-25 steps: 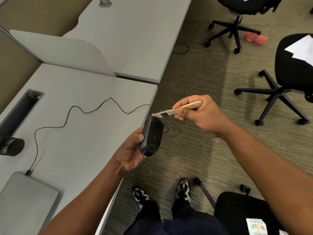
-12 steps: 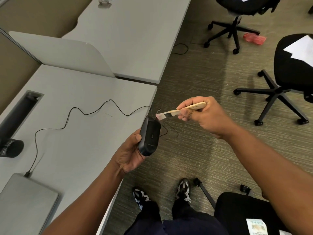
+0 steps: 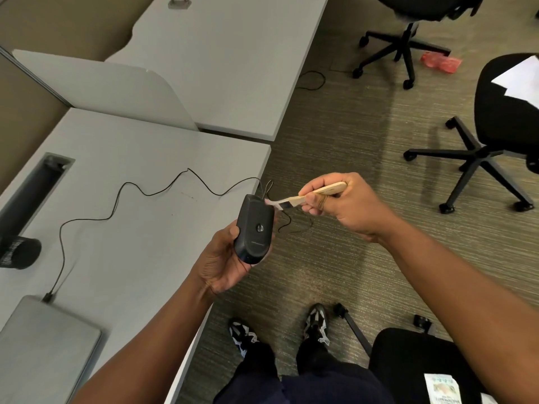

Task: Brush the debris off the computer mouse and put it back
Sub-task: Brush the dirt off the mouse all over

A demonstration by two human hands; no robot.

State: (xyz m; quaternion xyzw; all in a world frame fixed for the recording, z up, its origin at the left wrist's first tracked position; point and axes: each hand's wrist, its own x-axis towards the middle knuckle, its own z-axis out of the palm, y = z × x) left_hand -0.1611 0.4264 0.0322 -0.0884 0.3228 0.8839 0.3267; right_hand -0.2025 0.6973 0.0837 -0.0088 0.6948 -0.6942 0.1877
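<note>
My left hand (image 3: pixel 223 266) grips a black wired computer mouse (image 3: pixel 254 228) just past the desk's right edge, with its underside turned up toward me. A small wooden-handled brush (image 3: pixel 312 195) is pinched in my right hand (image 3: pixel 341 204), and its pale bristles touch the top right corner of the mouse. The thin black mouse cable (image 3: pixel 122 196) snakes across the grey desk (image 3: pixel 122 228) to a closed grey laptop (image 3: pixel 40 342) at the lower left.
A black mesh cup (image 3: pixel 19 253) lies on the desk's left side beside a cable slot (image 3: pixel 32 188). Black office chairs (image 3: pixel 495 126) stand on the carpet to the right, another (image 3: pixel 414 363) at my right leg. My feet (image 3: pixel 280 328) are below the hands.
My left hand has rolled the mouse so its underside faces me more fully. The brush has shifted slightly right and down, its bristles still at the mouse's top end.
</note>
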